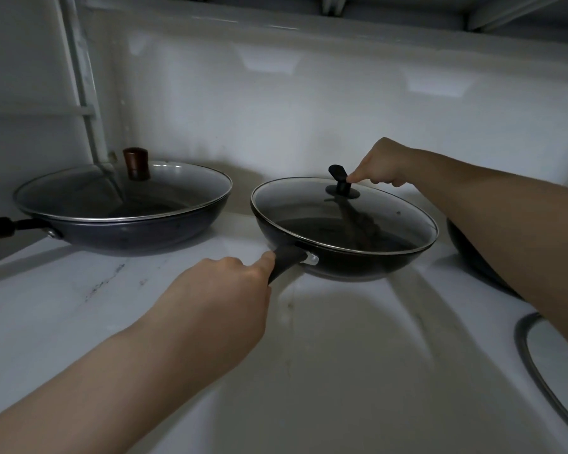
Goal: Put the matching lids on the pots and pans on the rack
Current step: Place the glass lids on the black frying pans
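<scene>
A black pan [351, 260] sits in the middle of the white shelf [79, 299] with a glass lid [309, 208] resting on it. My left hand [220, 290] grips the pan's black handle [287, 260]. At the lid's black knob [340, 180], my right hand [381, 165] has its fingertips touching the knob's right side. On the left, a second dark pan [128, 231] wears a glass lid [184, 185] with a brown knob [136, 163].
Another dark pan [469, 253] is partly hidden behind my right forearm. A loose glass lid [538, 365] lies at the shelf's right front edge. A white wall stands behind, with a post at the back left and an upper shelf above.
</scene>
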{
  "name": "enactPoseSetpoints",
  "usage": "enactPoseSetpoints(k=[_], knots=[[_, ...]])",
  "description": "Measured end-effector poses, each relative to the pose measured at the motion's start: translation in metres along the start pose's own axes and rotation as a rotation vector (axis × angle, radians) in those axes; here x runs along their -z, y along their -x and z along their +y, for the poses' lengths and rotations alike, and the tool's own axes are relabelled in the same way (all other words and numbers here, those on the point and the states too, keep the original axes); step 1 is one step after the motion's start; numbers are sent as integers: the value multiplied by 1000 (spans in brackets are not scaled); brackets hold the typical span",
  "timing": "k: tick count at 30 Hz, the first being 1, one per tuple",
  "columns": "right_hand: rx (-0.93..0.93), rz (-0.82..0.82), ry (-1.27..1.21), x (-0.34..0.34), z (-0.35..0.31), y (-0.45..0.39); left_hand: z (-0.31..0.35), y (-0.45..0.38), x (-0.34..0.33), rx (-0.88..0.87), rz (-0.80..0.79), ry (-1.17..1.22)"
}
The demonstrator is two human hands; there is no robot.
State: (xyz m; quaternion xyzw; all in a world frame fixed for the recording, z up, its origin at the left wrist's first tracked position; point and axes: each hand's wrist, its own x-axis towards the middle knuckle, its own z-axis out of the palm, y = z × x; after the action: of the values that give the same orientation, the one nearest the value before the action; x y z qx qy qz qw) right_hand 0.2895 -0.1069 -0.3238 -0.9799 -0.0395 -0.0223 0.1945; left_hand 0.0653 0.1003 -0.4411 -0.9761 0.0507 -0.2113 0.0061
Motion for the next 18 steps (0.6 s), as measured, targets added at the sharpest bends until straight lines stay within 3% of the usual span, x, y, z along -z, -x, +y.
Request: enactPoseSetpoints(k=[18], knots=[[44, -4, 28, -3, -2, 8, 3, 3, 8, 11, -68, 6]])
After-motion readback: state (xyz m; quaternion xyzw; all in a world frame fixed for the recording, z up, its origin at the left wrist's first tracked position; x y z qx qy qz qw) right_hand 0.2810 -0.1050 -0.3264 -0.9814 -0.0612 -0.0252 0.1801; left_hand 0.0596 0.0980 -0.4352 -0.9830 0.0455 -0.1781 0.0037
